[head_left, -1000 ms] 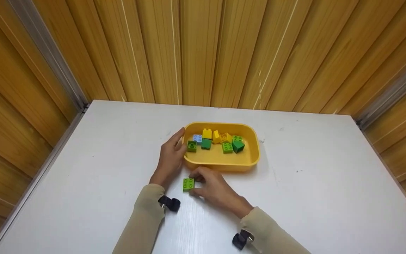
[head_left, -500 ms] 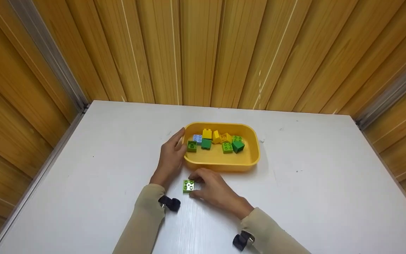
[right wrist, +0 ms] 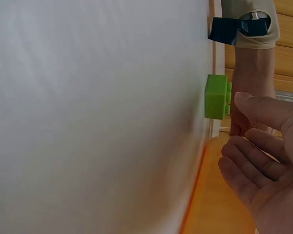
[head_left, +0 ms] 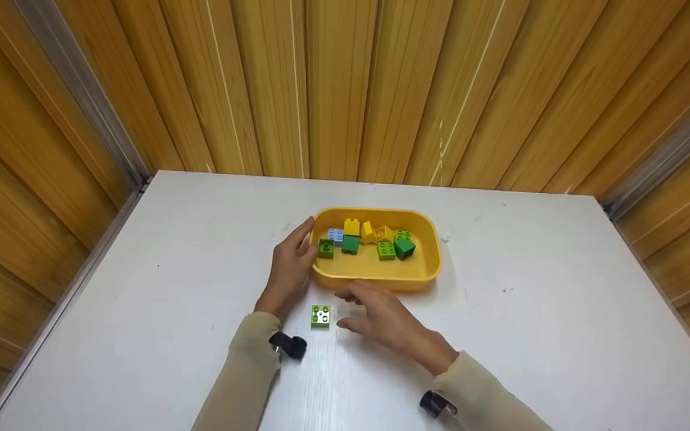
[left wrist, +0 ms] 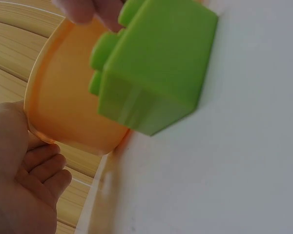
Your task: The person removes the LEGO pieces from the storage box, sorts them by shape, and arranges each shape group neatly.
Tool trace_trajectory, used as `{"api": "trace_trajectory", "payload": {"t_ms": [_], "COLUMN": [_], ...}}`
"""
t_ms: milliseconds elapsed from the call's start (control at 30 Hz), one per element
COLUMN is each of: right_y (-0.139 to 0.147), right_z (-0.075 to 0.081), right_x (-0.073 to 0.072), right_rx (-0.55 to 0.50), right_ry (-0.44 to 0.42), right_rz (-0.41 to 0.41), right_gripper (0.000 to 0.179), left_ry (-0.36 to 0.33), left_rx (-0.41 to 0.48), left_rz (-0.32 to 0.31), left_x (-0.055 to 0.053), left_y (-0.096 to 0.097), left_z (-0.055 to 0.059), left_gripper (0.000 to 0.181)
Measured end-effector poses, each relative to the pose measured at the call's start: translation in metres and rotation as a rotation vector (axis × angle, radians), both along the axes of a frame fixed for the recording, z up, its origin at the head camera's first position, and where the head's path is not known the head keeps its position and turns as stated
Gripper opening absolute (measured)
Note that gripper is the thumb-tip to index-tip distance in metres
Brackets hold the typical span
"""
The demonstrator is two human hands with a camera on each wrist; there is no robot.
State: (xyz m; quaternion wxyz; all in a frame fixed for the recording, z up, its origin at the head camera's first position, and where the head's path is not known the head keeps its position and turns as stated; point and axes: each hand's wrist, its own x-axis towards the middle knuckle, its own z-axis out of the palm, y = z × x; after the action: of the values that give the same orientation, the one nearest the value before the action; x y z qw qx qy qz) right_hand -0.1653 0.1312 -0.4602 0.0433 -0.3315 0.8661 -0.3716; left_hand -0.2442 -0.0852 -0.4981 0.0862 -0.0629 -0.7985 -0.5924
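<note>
A light green toy brick with studs on top stands alone on the table in front of the yellow bin. Just right of it is my right hand, thumb and fingers spread apart, holding nothing. In the right wrist view a gap shows between the brick and the thumb. My left hand holds the left end of the bin, thumb at the rim and fingers along the outer wall. The left wrist view shows its fingers bent beside the orange-looking bin, with the brick large in front.
Several bricks lie loose in the bin: yellow bricks, a light blue one, dark green bricks and light green bricks. The white table ends at wooden panel walls at the back and sides.
My right hand has let go of the light green brick and drawn back to the right, its fingers spreading. The brick stays on the table. My left hand has not moved.
</note>
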Motion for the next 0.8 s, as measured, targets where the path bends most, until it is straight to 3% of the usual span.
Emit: {"api": "trace_trajectory", "payload": {"t_ms": [100,333,533,800], "right_y": [0.008,0.026,0.042,0.058], "right_z": [0.013,0.036,0.039,0.033], "right_x": [-0.002,-0.017,-0.037,-0.063], "right_rx": [-0.046,-0.145,-0.152,-0.11], "right_ry": [-0.013,0.058,0.081,0.009], "right_rz": [0.005,-0.013,-0.066,-0.142], "right_gripper": [0.036,0.033,0.031,0.032], "left_ry": [-0.003,-0.023,-0.009,-0.018], "left_rx": [0.001,0.011,0.041,0.023], "left_rz": [-0.001,-0.005,-0.024,-0.017], "left_x": [0.0,0.001,0.001,0.001], "left_y": [0.0,0.0,0.0,0.001], "left_z": [0.0,0.0,-0.002,-0.001], "left_gripper": [0.058,0.06,0.059,0.059]}}
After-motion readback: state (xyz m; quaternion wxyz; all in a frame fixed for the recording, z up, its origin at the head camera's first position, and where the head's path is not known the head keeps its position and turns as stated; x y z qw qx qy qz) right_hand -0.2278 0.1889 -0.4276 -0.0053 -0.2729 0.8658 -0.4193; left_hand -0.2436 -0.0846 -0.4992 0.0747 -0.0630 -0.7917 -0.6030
